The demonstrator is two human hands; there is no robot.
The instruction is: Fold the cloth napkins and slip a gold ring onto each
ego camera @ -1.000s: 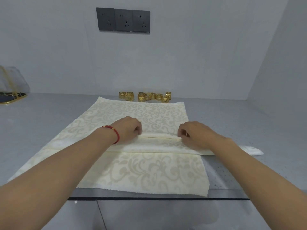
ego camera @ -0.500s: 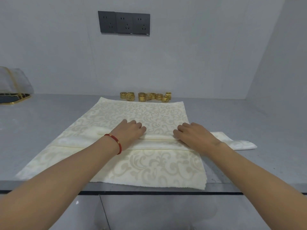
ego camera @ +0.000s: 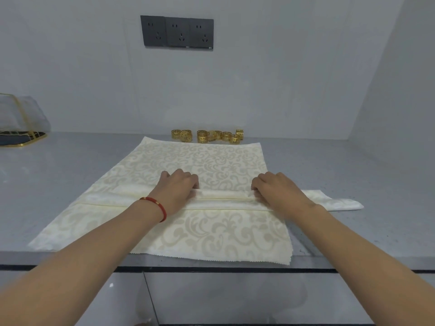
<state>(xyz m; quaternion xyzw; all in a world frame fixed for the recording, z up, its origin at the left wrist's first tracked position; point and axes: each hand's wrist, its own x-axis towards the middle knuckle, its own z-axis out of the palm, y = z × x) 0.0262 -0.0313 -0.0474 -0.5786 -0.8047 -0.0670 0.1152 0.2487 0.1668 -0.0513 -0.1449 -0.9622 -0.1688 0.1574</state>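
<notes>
Where the head view looks down on the grey tabletop (ego camera: 70, 165), a cream patterned napkin (ego camera: 202, 161) lies spread flat with a folded band (ego camera: 223, 198) running across its middle, one end of the band poking out past the napkin's right edge. The left hand (ego camera: 176, 191), a red bracelet (ego camera: 155, 207) on its wrist, and the right hand (ego camera: 277, 194) both have their fingers curled down, gripping that band, well apart from each other. A cluster of gold rings (ego camera: 207, 135) sits just beyond the napkin's far edge, below dark wall sockets (ego camera: 177, 32).
</notes>
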